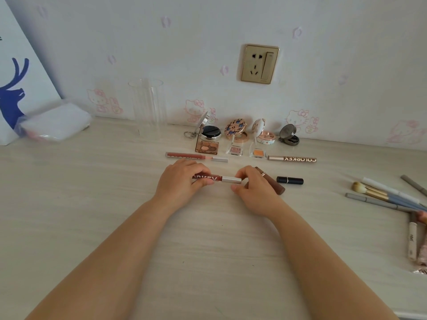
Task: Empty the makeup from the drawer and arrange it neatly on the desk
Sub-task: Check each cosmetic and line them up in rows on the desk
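A dark red lip gloss tube (216, 179) is held level at the desk's (115, 204) centre, gripped by the left hand (182, 181) and pinched at its silver cap by the right hand (250, 188), possibly just touching the surface.

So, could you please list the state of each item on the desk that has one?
Red lip gloss: capped, held by left hand and right hand.
Cushion compact: lid open.
Floral compact: open.
White compact: open.
Dark compact: open.
Black lipstick: capped, lying flat.
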